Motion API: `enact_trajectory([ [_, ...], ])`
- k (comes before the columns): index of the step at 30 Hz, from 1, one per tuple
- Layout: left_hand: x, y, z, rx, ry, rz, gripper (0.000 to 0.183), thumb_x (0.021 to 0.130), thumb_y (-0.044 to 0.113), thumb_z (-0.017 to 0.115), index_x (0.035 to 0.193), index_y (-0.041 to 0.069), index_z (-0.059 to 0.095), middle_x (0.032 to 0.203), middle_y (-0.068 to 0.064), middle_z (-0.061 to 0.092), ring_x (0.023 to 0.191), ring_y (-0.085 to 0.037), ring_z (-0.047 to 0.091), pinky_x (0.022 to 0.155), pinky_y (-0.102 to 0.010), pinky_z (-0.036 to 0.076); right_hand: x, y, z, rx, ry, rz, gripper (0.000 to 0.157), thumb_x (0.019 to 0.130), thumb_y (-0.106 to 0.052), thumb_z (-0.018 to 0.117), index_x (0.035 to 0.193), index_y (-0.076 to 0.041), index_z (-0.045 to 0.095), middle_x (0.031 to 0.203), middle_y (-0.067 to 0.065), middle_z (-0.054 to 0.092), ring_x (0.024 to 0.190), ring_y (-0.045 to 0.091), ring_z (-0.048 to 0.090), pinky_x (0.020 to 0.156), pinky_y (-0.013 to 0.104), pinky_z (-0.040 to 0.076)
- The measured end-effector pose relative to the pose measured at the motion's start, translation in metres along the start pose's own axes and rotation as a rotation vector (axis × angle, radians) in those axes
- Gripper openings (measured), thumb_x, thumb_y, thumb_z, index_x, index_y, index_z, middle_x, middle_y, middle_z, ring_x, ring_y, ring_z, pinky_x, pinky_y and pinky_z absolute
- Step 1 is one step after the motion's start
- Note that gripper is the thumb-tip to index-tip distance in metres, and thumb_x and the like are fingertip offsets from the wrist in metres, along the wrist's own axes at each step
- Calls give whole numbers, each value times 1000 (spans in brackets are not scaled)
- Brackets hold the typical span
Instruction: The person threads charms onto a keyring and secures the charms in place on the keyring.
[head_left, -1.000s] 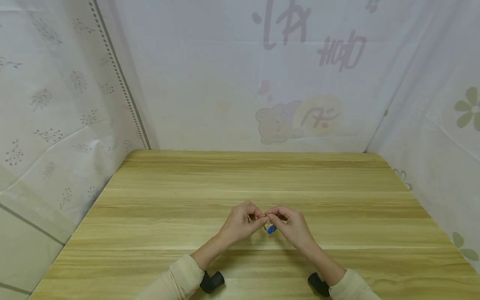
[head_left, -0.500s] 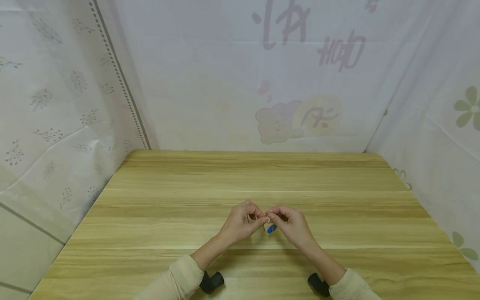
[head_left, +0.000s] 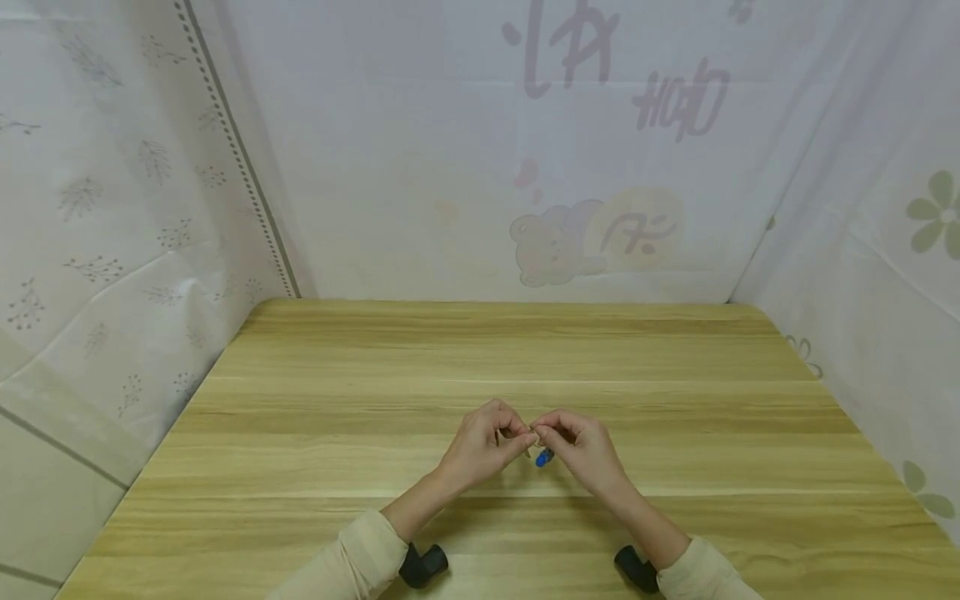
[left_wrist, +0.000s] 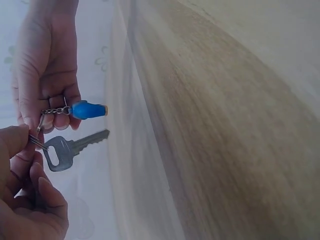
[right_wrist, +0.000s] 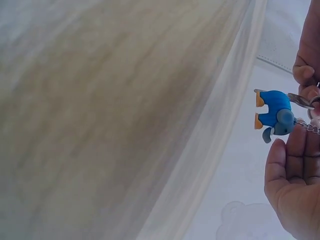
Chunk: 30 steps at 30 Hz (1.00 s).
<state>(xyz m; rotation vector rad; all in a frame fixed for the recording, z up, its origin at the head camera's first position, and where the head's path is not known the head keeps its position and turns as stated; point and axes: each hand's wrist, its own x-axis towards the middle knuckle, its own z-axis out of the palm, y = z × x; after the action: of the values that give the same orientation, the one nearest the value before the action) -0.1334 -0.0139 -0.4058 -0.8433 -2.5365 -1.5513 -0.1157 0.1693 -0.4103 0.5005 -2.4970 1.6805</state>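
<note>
Over the table's near half, my left hand and right hand meet at their fingertips. Between thumb and finger, the left hand pinches a metal key ring. From that ring hangs a silver key, its toothed blade pointing away from the hand. The right hand pinches the same keychain near where its short chain joins the ring; fingertips partly hide the spot. On the chain dangles a blue elephant charm with yellow feet and grey ears, beside the right fingers.
A wood-grain table lies beneath both hands. Pale printed cloth hangs behind it and along both sides. Black devices sit by the wrists, near the beige sleeves.
Both hands keep their place and their pinch. Below the fingertips, the key and ring have shifted slightly; the charm hangs almost where it was.
</note>
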Motion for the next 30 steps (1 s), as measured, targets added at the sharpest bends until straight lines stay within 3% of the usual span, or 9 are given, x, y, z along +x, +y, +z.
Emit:
enact_trajectory([
  [7, -1, 1, 1, -6, 10, -24, 19, 85, 18, 70, 68, 13, 65, 84, 3, 61, 70, -5, 49, 56, -20, 44, -1, 0, 1, -9, 12, -37, 10, 91, -8, 60, 92, -4, 69, 87, 9, 70, 72, 6, 62, 63, 22, 51],
  [12, 0, 1, 1, 1, 18, -34, 19, 85, 18, 71, 67, 13, 65, 83, 4, 61, 68, -4, 48, 55, -20, 43, -1, -1, 2, -34, 16, -83, 9, 90, -3, 60, 92, -3, 69, 91, 10, 70, 79, 12, 65, 67, 22, 53],
  [26, -1, -1, 2, -5, 17, 30, 18, 85, 18, 71, 68, 14, 64, 83, 2, 60, 69, -9, 49, 54, -19, 40, -2, 3, 0, 24, 1, -29, 11, 92, -12, 60, 94, -5, 69, 86, 8, 70, 68, 14, 65, 61, 30, 53],
  [30, -1, -1, 2, -14, 17, 23, 19, 85, 19, 71, 68, 14, 64, 83, 2, 60, 70, -9, 50, 55, -19, 41, -2, 1, 0, 19, 8, -30, 10, 92, -11, 60, 93, -6, 69, 87, 7, 70, 70, 14, 65, 61, 26, 52],
])
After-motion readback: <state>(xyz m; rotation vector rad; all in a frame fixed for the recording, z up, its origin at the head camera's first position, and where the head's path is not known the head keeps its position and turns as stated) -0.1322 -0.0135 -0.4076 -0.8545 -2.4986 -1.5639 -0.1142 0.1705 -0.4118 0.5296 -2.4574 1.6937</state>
